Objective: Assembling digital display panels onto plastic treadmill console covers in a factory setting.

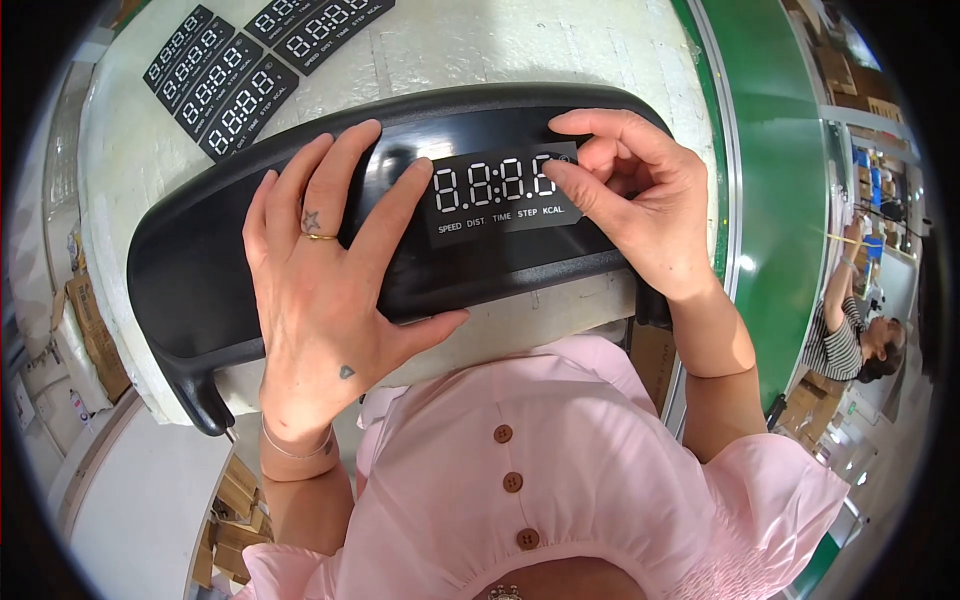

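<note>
A long black curved console housing (310, 280) lies on the pale worktable in front of me. On its glossy face sits a dark rectangular display sticker (500, 235) with white digit segments and small lettering below them. My left hand (335, 245) rests spread over the housing, left of the sticker, its index fingertip at the sticker's upper left corner. My right hand (640, 190) is over the sticker's right end. Its thumb tip touches the upper right corner, and the index finger arches above, apart from the thumb. The other right fingers are curled, partly hidden.
Several loose display stickers (215, 85) of the same kind lie on the worktable (420, 60) at the far left. A green floor strip (775, 200) runs beyond the table's right edge. Another person (850, 330) is at the far right. Cardboard boxes (235, 510) stand at lower left.
</note>
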Tool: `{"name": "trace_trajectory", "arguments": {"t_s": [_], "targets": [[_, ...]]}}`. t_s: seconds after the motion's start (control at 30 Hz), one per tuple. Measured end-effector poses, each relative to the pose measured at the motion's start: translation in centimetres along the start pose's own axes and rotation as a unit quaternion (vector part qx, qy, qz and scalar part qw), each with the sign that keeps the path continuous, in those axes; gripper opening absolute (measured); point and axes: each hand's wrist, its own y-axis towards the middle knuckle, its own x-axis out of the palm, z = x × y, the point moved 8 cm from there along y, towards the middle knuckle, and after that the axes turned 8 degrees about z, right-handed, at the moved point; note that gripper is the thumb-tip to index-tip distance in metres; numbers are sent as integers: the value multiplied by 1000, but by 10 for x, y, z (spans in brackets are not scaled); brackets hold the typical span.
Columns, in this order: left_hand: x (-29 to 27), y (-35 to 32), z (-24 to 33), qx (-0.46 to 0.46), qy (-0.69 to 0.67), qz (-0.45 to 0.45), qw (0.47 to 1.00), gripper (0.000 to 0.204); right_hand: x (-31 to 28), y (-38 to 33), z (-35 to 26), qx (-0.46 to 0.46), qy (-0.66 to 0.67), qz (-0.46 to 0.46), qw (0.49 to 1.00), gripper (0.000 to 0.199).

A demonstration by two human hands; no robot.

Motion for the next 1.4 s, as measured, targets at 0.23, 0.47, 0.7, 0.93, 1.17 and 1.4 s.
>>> {"name": "trace_trajectory", "arguments": {"t_s": [0.23, 0.47, 0.7, 0.93, 1.17, 1.4], "targets": [[2, 0, -3, -2, 5, -7, 1000, 89, -1, -2, -1, -27, -31, 33, 999, 27], [4, 0, -3, 4, 7, -6, 1000, 90, -2, -3, -6, -61, -77, 41, 994, 29], [4, -2, -5, 9, 19, -5, 1000, 88, 2, -4, -12, -90, -108, 44, 989, 27], [6, -2, -6, 15, 30, 0, 999, 87, 3, -1, -13, -88, -132, 34, 987, 27], [6, -2, -5, 17, 32, -1, 999, 87, 3, 0, -17, -88, -148, 24, 985, 28], [6, -2, -7, 13, 30, -17, 999, 89, 5, 0, -16, -77, -149, 21, 986, 28]]}}
